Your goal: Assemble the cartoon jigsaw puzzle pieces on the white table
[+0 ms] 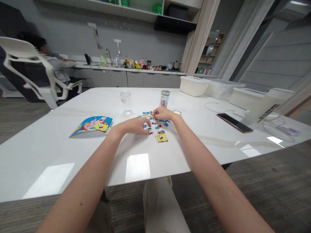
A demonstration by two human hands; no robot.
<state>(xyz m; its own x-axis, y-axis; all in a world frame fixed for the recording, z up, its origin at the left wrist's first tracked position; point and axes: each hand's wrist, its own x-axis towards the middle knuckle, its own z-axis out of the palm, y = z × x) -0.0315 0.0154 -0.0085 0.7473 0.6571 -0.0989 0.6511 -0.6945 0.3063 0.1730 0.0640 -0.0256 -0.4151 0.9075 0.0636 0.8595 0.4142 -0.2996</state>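
Loose jigsaw puzzle pieces lie in a spread pile on the white table. My right hand is over the pile with its fingers curled together; whatever is at the fingertips is hidden. To its left, my left hand rests low with thumb and fingers apart, beside a small puzzle piece. Nearer to me sits a joined patch of puzzle with a yellow cartoon face. A curled picture sheet with the cartoon figures lies left of my left hand.
Behind the pile stand a clear plastic jar and a printed can with a silver lid. A round lid is by my right wrist. To the right are a phone, cables and storage bins. A person sits far left.
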